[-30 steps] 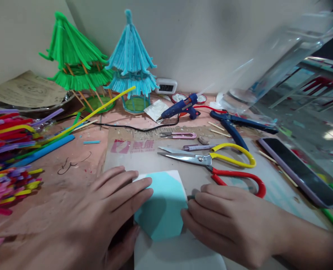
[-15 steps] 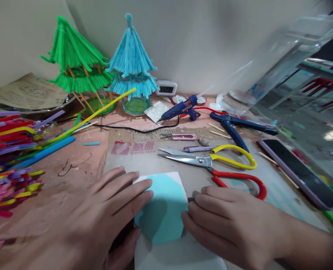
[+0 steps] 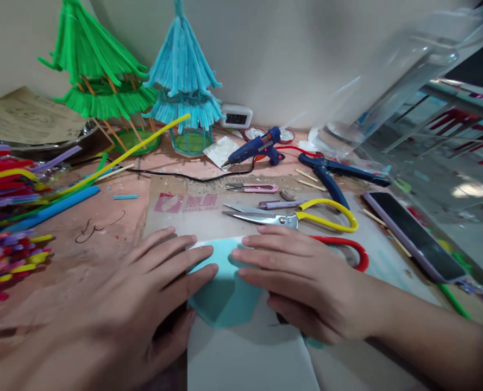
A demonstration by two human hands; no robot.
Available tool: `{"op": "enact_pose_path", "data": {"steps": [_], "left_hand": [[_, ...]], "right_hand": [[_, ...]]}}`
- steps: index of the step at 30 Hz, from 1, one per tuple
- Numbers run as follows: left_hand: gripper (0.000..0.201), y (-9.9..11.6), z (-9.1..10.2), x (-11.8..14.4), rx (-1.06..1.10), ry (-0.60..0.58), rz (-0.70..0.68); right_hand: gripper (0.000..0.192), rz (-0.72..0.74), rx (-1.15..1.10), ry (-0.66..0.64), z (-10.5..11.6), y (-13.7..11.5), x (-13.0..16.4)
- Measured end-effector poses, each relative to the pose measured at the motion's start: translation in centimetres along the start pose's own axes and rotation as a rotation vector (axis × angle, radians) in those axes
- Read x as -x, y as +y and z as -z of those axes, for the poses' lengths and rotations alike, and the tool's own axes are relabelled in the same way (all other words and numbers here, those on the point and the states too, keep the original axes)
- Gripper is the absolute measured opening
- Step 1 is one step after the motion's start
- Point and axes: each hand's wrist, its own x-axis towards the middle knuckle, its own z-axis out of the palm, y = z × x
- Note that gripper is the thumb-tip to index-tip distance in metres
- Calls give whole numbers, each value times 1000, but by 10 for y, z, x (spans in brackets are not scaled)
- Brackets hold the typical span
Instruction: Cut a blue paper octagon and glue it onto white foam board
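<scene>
A turquoise piece of paper or card (image 3: 229,301) with angled edges lies on a white sheet (image 3: 245,358) in front of me. My left hand (image 3: 160,282) rests flat over its left side, fingers spread. My right hand (image 3: 302,277) lies across its right side with fingers stretched out, their tips on the turquoise surface. Partly hidden under my right palm is a small dark thing (image 3: 281,319); I cannot tell what it is. Just beyond my right hand are scissors (image 3: 282,219) with one yellow and one red handle, blades apart.
Behind lie pink thread snips (image 3: 257,188), a blue glue gun (image 3: 253,149) and blue-handled pliers (image 3: 333,176). A phone (image 3: 414,233) is at right. Pipe cleaners (image 3: 13,206) heap at left. Green (image 3: 102,81) and blue (image 3: 182,70) tiered pavilion models stand at the back.
My right hand has moved from the card's right edge, where its fingers were curled, onto the card with fingers extended. My left hand stays on the card. The whole view has shifted slightly.
</scene>
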Motion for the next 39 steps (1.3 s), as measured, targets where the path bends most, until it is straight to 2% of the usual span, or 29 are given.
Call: {"op": "enact_pose_path", "data": {"steps": [3,6,12,14,16,19,21,24,27,29,36,39], "left_hand": [[50,-1,0,0,-3,-9,-14],[48,1,-1,0,-29,9,-35],[37,7,0,-2,-76,54,34],[33,7,2,-3,-82,58,-8],[40,7,2,0,-78,55,-69],[61,10,-5,9,-4,-32,-101],[65,14,-12,15,11,-75,-46],[61,19,-14,17,-36,-61,-47],[54,20,-4,12,-56,-92,-142],[53,21,3,10,-73,-121,-157],[60,32,0,20,-252,-191,-188],[55,36,3,14,-222,-212,-194]], "right_hand": [[46,-92,-1,-99,-5,4,0],[49,-121,-2,-154,-7,6,1],[39,-93,108,-97,-6,8,3],[37,-110,125,-89,-5,7,2],[37,-127,130,-93,-4,7,1],[38,-123,130,-88,-4,6,0],[38,-92,129,-74,-6,5,1],[42,-9,103,-103,-9,3,2],[43,50,64,-125,-9,4,3],[41,70,52,-110,-7,6,4],[35,81,76,-69,-1,6,4],[34,54,103,-81,-3,-2,2]]}}
